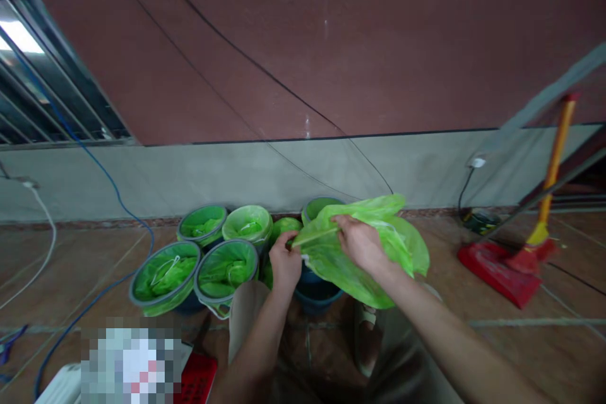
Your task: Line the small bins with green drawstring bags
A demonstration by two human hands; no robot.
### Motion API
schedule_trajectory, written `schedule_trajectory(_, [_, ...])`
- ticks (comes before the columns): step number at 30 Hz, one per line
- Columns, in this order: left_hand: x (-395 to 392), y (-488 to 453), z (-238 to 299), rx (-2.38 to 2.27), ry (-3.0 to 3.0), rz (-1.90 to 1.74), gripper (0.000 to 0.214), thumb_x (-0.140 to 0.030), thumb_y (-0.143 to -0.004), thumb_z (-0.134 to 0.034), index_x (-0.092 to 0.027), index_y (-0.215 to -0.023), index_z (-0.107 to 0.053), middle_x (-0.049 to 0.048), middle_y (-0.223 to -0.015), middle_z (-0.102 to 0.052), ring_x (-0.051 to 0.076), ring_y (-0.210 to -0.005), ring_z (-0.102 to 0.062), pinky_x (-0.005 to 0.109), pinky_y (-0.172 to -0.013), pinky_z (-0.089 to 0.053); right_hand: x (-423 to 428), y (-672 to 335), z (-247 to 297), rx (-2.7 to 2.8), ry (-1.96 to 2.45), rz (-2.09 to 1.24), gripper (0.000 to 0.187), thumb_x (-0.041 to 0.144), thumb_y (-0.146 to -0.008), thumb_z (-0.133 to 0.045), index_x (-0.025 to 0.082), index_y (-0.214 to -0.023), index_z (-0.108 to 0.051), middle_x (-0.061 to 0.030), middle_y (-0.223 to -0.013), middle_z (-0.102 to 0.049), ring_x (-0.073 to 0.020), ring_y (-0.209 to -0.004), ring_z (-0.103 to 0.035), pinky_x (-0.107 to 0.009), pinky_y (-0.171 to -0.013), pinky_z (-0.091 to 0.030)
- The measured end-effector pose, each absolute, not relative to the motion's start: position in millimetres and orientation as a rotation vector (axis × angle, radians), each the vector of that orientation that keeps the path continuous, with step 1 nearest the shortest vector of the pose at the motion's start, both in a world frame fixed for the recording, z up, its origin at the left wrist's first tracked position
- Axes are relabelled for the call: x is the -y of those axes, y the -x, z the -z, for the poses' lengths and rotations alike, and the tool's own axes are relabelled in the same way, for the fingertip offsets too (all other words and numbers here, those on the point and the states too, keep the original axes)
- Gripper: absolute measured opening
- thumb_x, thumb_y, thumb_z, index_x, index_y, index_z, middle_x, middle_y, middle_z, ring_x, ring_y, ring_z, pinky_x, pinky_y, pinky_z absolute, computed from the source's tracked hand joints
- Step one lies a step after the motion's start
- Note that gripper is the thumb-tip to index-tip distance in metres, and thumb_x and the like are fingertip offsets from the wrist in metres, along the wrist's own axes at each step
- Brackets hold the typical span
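A loose green plastic bag [379, 252] is spread out in front of me above a dark blue bin [315, 293]. My left hand [284, 262] pinches the bag's edge at its left end. My right hand [360, 243] grips the same edge a little to the right, fingers closed on the plastic. Several grey-rimmed bins lined with green bags stand on the floor to the left, among them one at the front left [163, 278], one beside it [227, 271] and one behind [202, 224].
A red dustpan [497, 271] and a broom with a yellow handle [556, 158] lean at the right by the wall. A blue cable [118, 202] and a white cable [45, 246] cross the tiled floor at the left. A red box [199, 379] lies near my knees.
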State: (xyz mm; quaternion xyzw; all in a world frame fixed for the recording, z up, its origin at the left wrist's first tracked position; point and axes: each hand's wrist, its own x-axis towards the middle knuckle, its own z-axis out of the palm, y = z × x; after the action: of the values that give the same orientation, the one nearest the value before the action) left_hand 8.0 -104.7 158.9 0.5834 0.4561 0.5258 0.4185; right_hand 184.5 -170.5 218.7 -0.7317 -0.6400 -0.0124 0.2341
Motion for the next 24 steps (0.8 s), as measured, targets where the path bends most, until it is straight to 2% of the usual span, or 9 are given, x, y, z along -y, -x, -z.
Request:
schedule_trajectory(4, [97, 12, -165, -1.227, -1.570, -1.378, 0.039, 0.001, -0.067, -0.059, -0.020, -0.096, -0.075, 0.0057, -0.102, -0.076, 0.023, -0.099, -0.070, 0.034, -0.098, -0.052, 182, -214, -219, 1.766, 2.287, 0.228, 0.031, 0.012, -0.091, -0.049, 0.020, -0.112, -0.071, -0.0124, -0.113, -0.073, -0.0245, -0.089, -0.070, -0.028, -0.065, -0.044])
schedule_trajectory(8, [94, 24, -170, -1.294, -1.686, -1.365, 0.040, 0.002, -0.067, -0.060, -0.020, -0.097, -0.075, 0.0070, -0.103, -0.075, 0.026, -0.100, -0.069, 0.037, -0.101, -0.051, 191, -244, -212, 1.651, 2.444, 0.349, 0.027, 0.019, -0.093, -0.049, 0.020, -0.110, -0.071, -0.0116, -0.115, -0.071, -0.0215, -0.083, -0.069, -0.027, -0.060, -0.041])
schedule_trajectory(14, [86, 46, -172, -1.463, -1.790, -1.324, 0.038, 0.002, -0.068, -0.059, -0.019, -0.096, -0.073, 0.0078, -0.104, -0.075, 0.026, -0.100, -0.069, 0.039, -0.103, -0.050, 207, -292, -210, 1.502, 2.422, 0.645, 0.025, 0.021, -0.091, -0.049, 0.016, -0.103, -0.071, -0.0140, -0.106, -0.071, -0.0276, -0.098, -0.064, -0.034, -0.077, -0.045])
schedule_trajectory(17, [80, 55, -170, -1.526, -1.785, -1.316, 0.037, 0.002, -0.067, -0.059, -0.019, -0.094, -0.073, 0.0088, -0.103, -0.075, 0.027, -0.100, -0.070, 0.038, -0.102, -0.050, 218, -313, -206, 1.333, 2.406, 0.590, 0.026, 0.021, -0.090, -0.050, 0.015, -0.105, -0.071, -0.0156, -0.104, -0.071, -0.0259, -0.085, -0.066, -0.034, -0.072, -0.045])
schedule_trajectory(20, [77, 58, -162, -1.558, -1.726, -1.314, 0.034, 0.002, -0.066, -0.060, -0.018, -0.090, -0.073, 0.0090, -0.100, -0.076, 0.028, -0.100, -0.070, 0.037, -0.101, -0.050, 223, -330, -193, 1.142, 2.354, 0.457, 0.026, 0.025, -0.088, -0.052, 0.016, -0.101, -0.072, -0.0124, -0.089, -0.073, -0.0226, -0.069, -0.066, -0.031, -0.064, -0.045])
schedule_trajectory(24, [73, 52, -155, -1.543, -1.601, -1.279, 0.028, 0.000, -0.068, -0.060, -0.019, -0.085, -0.072, 0.0062, -0.092, -0.076, 0.026, -0.096, -0.071, 0.038, -0.101, -0.051, 221, -340, -191, 1.000, 2.060, 0.235, 0.025, 0.027, -0.080, -0.052, 0.016, -0.090, -0.072, -0.0087, -0.075, -0.073, -0.0234, -0.068, -0.069, -0.031, -0.061, -0.050])
